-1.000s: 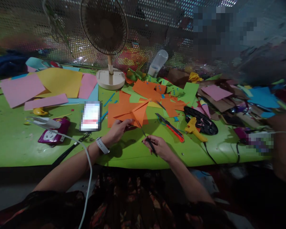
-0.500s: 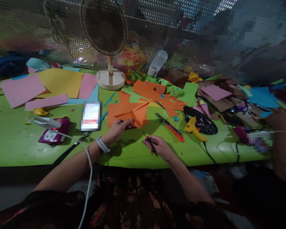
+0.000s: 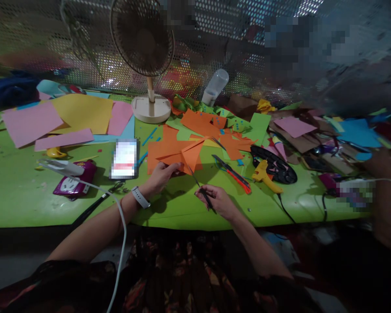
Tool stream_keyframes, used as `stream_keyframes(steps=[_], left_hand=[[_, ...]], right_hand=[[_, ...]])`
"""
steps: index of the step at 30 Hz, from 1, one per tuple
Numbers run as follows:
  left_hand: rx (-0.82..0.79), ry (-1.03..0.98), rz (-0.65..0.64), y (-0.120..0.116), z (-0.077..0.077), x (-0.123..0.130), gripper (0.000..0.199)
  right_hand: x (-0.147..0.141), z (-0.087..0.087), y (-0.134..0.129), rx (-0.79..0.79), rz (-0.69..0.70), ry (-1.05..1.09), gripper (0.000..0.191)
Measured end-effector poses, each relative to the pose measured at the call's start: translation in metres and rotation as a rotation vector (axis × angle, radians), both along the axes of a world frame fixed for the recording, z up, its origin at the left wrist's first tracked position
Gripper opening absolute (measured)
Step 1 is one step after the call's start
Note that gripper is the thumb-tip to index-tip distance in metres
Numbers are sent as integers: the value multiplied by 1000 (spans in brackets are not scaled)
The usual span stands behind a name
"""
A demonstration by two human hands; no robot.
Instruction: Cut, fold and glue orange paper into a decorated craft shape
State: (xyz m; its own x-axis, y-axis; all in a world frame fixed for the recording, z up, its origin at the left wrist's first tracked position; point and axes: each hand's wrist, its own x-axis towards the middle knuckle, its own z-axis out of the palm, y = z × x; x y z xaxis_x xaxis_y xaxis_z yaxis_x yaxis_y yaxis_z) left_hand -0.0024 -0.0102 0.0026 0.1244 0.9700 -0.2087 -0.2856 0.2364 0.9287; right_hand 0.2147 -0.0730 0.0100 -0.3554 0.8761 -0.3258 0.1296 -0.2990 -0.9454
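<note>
My left hand (image 3: 164, 176) pinches the near edge of a cut piece of orange paper (image 3: 192, 154), with the thumb on top. A larger orange sheet (image 3: 154, 150) lies on the table beneath it. My right hand (image 3: 217, 201) is closed around the dark handles of a pair of scissors (image 3: 204, 194). The blades point up and left, their tips at the orange piece's lower edge; whether they touch or cut it I cannot tell. To the right of the scissors lies a red and black utility knife (image 3: 234, 174).
A yellow glue gun (image 3: 267, 177) rests against a black palette (image 3: 283, 169) on the right. A phone (image 3: 124, 158) and a purple power socket (image 3: 74, 180) lie left. Behind stands a fan (image 3: 151, 106). A white cable (image 3: 122, 243) crosses my left forearm. Another person's arm (image 3: 386, 195) shows far right.
</note>
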Motion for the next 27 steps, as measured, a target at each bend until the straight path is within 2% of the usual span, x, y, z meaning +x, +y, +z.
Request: stream_keyframes(steps=[11, 20, 27], left_hand=[[1, 11, -8, -1, 2, 0, 24], [-18, -44, -14, 0, -2, 1, 19], [-70, -93, -2, -4, 6, 6, 20]], right_hand=[[2, -5, -1, 16, 10, -23, 44], [1, 2, 0, -20, -4, 21, 44], [-2, 1, 1, 2, -19, 16, 42]])
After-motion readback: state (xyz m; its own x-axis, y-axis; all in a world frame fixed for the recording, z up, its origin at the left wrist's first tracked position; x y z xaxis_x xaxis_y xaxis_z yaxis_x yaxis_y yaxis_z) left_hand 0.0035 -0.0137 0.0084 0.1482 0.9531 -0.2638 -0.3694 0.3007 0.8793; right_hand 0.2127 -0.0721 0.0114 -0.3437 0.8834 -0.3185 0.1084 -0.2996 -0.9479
